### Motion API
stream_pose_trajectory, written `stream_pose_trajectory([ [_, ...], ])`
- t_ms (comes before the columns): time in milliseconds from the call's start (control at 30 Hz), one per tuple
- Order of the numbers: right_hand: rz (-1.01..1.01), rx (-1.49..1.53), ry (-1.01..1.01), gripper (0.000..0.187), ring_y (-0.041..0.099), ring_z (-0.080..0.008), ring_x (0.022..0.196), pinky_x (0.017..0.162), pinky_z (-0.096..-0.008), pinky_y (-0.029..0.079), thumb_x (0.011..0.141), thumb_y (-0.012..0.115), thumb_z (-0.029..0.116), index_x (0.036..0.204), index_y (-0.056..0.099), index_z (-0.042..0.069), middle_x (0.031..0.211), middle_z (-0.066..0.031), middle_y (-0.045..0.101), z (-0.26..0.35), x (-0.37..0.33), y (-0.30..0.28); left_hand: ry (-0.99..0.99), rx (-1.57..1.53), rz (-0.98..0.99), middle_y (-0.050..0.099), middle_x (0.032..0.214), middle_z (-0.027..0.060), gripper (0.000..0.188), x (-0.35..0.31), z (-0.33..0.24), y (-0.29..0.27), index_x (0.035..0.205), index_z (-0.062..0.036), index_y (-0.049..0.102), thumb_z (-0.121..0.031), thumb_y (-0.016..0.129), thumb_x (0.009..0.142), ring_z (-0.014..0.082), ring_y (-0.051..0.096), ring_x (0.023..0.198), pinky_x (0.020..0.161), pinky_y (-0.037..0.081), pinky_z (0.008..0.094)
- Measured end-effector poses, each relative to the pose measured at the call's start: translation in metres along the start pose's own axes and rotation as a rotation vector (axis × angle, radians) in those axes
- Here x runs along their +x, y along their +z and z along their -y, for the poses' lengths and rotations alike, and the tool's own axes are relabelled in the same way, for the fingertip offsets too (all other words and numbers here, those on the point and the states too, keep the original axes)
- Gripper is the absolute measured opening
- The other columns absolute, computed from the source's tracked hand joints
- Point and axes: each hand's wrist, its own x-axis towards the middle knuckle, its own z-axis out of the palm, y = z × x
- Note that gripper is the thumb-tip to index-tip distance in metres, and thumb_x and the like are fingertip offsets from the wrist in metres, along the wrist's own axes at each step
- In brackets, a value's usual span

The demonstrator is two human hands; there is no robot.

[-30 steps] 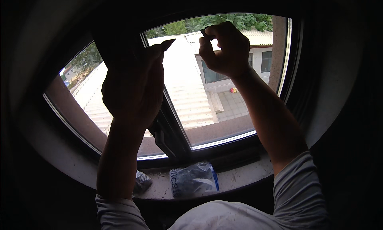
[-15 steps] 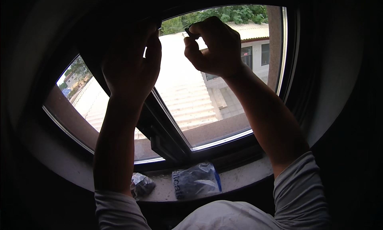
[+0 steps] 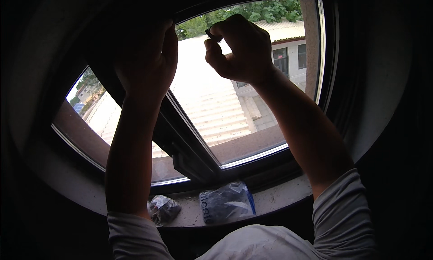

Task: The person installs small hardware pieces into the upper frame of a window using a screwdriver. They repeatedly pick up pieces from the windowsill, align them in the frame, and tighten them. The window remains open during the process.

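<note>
On the pale, speckled stone windowsill (image 3: 282, 193), close to its near edge, lies a clear plastic zip bag with a blue strip and dark contents (image 3: 228, 203); left of it, by the left forearm, sits a crumpled clear bag of dark stuff (image 3: 166, 209). A low-swinging forearm could push either over that edge. Above, the right hand (image 3: 241, 48) pinches a small dark, irregular piece (image 3: 213, 35) between thumb and forefinger, in front of the pane; held by so little, it could slip and drop. The left hand (image 3: 146, 61) is raised before the black window frame (image 3: 198, 147); shadow hides its fingertips, so I cannot tell what its grip does. Beyond lie a pale corrugated roof (image 3: 207, 113) and green foliage (image 3: 270, 11).
</note>
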Motion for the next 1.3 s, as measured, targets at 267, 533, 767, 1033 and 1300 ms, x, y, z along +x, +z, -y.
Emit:
stream_pose_trajectory([
  [267, -0.056, -0.059, -0.152, 0.012, 0.066, -0.0122, 0.061, 0.053, -0.0238, 0.054, 0.081, 0.073, 0.015, 0.086, 0.065, 0.008, 0.074, -0.0031, 0.066, -0.006, 0.002, -0.001, 0.018, 0.01, 0.052, 0.072, 0.08, 0.004, 0.013, -0.002, -0.003, -0.001, 0.1, -0.0111, 0.072, -0.011, 0.077, 0.089, 0.0135, 0.07, 0.065, 0.054, 0.056, 0.0226],
  [533, -0.033, -0.003, -0.011, 0.011, 0.066, -0.0198, 0.07, 0.061, -0.0346, 0.056, 0.081, 0.069, 0.023, 0.08, 0.065, 0.012, 0.078, -0.002, 0.062, -0.003, 0.0, 0.002, 0.047, 0.106, 0.035, 0.075, 0.084, 0.0032, 0.017, -0.008, -0.001, 0.007, 0.107, -0.0121, 0.075, -0.017, 0.076, 0.092, 0.0106, 0.068, 0.062, 0.05, 0.052, 0.02],
  [767, -0.023, -0.036, -0.02, 0.011, 0.066, -0.0199, 0.068, 0.06, -0.0353, 0.057, 0.081, 0.067, 0.024, 0.082, 0.066, 0.012, 0.076, -0.0024, 0.062, -0.005, 0.0, 0.0, 0.07, 0.146, 0.058, 0.074, 0.08, 0.0016, 0.018, -0.01, 0.002, 0.011, 0.109, -0.0118, 0.075, -0.018, 0.075, 0.092, 0.0089, 0.067, 0.06, 0.053, 0.051, 0.0194],
  [1033, -0.043, -0.037, -0.038, 0.013, 0.066, -0.0195, 0.066, 0.059, -0.0343, 0.057, 0.082, 0.068, 0.025, 0.083, 0.067, 0.013, 0.077, -0.0023, 0.062, -0.006, 0.001, -0.001, 0.076, 0.094, 0.044, 0.074, 0.08, 0.0021, 0.018, -0.008, -0.001, 0.012, 0.11, -0.0101, 0.074, -0.016, 0.074, 0.093, 0.0099, 0.068, 0.064, 0.054, 0.052, 0.0205],
  [1300, -0.041, -0.138, 0.025, 0.016, 0.069, -0.0175, 0.072, 0.06, -0.0318, 0.058, 0.088, 0.07, 0.027, 0.094, 0.071, 0.012, 0.082, -0.0021, 0.067, -0.008, -0.001, -0.001, -0.075, 0.182, 0.158, 0.072, 0.077, 0.0022, 0.028, -0.018, -0.02, 0.006, 0.117, -0.0116, 0.07, -0.025, 0.072, 0.093, 0.0105, 0.069, 0.061, 0.059, 0.055, 0.0231],
])
